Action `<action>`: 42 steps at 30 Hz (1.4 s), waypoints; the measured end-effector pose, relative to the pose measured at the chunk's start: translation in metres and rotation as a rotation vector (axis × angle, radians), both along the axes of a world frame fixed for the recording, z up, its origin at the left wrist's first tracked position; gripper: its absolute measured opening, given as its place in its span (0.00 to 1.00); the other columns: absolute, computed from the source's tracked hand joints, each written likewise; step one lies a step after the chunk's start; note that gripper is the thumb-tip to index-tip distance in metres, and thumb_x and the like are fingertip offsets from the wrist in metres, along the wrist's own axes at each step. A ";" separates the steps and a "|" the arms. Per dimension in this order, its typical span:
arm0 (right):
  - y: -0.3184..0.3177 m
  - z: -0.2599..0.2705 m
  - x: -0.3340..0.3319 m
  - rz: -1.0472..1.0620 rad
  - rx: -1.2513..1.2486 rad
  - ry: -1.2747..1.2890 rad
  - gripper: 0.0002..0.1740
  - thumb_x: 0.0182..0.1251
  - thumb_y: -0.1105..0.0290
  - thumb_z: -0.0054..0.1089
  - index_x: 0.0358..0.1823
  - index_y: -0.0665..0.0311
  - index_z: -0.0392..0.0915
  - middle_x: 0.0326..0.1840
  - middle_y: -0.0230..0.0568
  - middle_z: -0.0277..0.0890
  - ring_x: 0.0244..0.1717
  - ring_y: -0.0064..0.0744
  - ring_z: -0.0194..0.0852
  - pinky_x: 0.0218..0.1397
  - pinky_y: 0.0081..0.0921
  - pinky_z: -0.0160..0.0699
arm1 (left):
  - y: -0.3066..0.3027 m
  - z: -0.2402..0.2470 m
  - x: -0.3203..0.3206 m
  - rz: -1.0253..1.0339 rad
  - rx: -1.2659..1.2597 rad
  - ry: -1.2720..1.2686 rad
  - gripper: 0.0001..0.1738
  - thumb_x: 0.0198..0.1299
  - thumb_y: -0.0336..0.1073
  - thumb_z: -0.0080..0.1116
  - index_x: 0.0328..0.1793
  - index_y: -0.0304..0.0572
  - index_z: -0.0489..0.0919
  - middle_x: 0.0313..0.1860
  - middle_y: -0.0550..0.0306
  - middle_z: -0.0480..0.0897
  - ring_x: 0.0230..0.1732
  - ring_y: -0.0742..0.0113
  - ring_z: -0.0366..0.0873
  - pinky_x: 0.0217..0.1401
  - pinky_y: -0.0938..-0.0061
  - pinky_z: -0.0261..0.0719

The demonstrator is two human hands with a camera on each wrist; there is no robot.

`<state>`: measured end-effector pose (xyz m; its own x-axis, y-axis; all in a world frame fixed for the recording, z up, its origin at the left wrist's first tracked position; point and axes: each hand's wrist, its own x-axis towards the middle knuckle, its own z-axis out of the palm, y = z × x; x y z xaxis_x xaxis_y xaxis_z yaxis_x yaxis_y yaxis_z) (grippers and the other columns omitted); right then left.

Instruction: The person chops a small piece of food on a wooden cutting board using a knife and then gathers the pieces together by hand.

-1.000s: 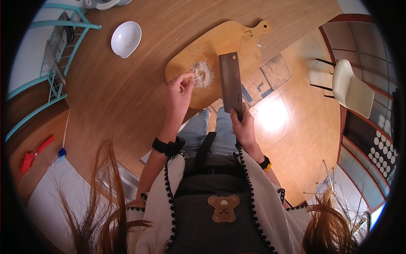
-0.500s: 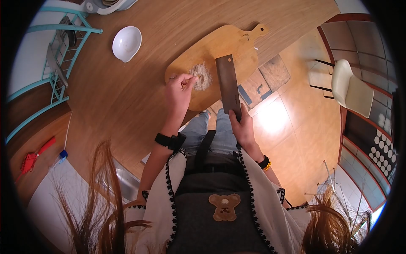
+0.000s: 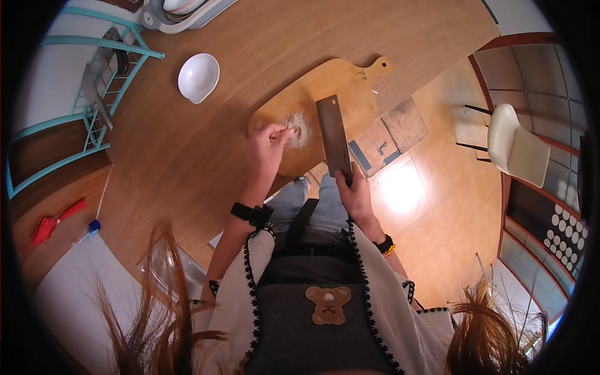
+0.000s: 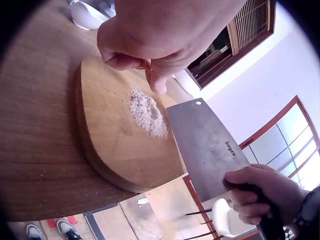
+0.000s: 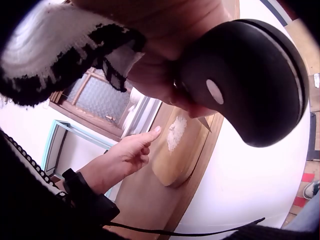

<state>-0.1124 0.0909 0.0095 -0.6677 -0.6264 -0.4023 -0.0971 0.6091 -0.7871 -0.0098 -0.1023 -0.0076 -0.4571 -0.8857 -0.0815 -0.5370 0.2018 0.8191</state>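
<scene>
My right hand (image 3: pixel 355 192) grips the dark handle (image 4: pixel 271 220) of a broad cleaver (image 3: pixel 334 137), its blade raised beside the right part of a wooden cutting board (image 3: pixel 337 75). On the board lies a loose heap of pale, finely chopped crumbs (image 4: pixel 147 114), hollowed in the middle. Close by the heap is my left hand (image 3: pixel 265 147), its thumb and forefinger tips together and the other fingers curled in. Nothing shows between those fingertips. In the right wrist view, the cleaver's handle end (image 5: pixel 250 80) covers much of the scene, and the left hand (image 5: pixel 122 159) points towards the heap.
A white bowl (image 3: pixel 199 78) stands left of the board on the wooden table (image 3: pixel 169 144). Behind it is a grey rack with dishes (image 3: pixel 181 15). A turquoise rack (image 3: pixel 94 115) stands at the left edge. A cream chair (image 3: pixel 515 147) is off to the right, on the floor.
The head view has tilted, so the table things appear lower. My left thumb and forefinger have come together beside the heap. The right hand keeps its grip on the cleaver.
</scene>
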 end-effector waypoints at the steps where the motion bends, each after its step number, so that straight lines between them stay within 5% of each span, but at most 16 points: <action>1: -0.001 -0.001 0.000 0.006 -0.026 0.045 0.12 0.67 0.67 0.54 0.44 0.69 0.69 0.26 0.51 0.78 0.23 0.41 0.78 0.25 0.34 0.72 | 0.000 0.001 0.000 0.000 -0.006 0.000 0.12 0.49 0.42 0.70 0.29 0.42 0.83 0.22 0.56 0.73 0.24 0.65 0.72 0.26 0.70 0.69; 5: -0.005 0.012 -0.004 0.034 0.073 0.050 0.14 0.66 0.67 0.55 0.44 0.70 0.68 0.29 0.57 0.78 0.33 0.56 0.79 0.31 0.38 0.74 | 0.001 0.007 0.001 -0.033 0.023 -0.079 0.13 0.56 0.44 0.64 0.30 0.41 0.82 0.23 0.54 0.73 0.25 0.61 0.73 0.26 0.68 0.70; 18: -0.003 0.005 -0.010 0.090 0.065 0.083 0.15 0.64 0.67 0.57 0.46 0.70 0.69 0.31 0.59 0.79 0.36 0.57 0.79 0.35 0.40 0.77 | -0.002 0.000 0.002 -0.150 -0.159 -0.225 0.16 0.64 0.43 0.52 0.32 0.38 0.73 0.31 0.47 0.76 0.34 0.45 0.75 0.35 0.55 0.72; 23: -0.001 -0.002 -0.013 0.138 0.010 0.138 0.18 0.65 0.63 0.54 0.52 0.66 0.67 0.32 0.56 0.79 0.32 0.59 0.77 0.33 0.48 0.76 | 0.007 0.000 0.007 -0.158 -0.167 -0.128 0.12 0.62 0.39 0.56 0.32 0.39 0.73 0.31 0.50 0.76 0.33 0.51 0.77 0.33 0.60 0.73; 33: -0.004 0.006 -0.017 0.126 0.037 0.077 0.15 0.65 0.63 0.54 0.48 0.65 0.70 0.35 0.55 0.80 0.36 0.57 0.78 0.38 0.46 0.77 | 0.007 -0.002 0.009 -0.146 -0.165 0.045 0.08 0.53 0.33 0.66 0.29 0.42 0.76 0.24 0.56 0.74 0.26 0.61 0.73 0.28 0.69 0.71; 42: 0.001 0.002 -0.018 0.158 0.062 0.106 0.16 0.65 0.63 0.54 0.49 0.65 0.70 0.37 0.53 0.81 0.38 0.55 0.79 0.40 0.44 0.78 | 0.010 0.006 0.000 -0.073 -0.130 -0.046 0.12 0.47 0.37 0.70 0.25 0.43 0.76 0.20 0.59 0.73 0.26 0.64 0.73 0.26 0.69 0.70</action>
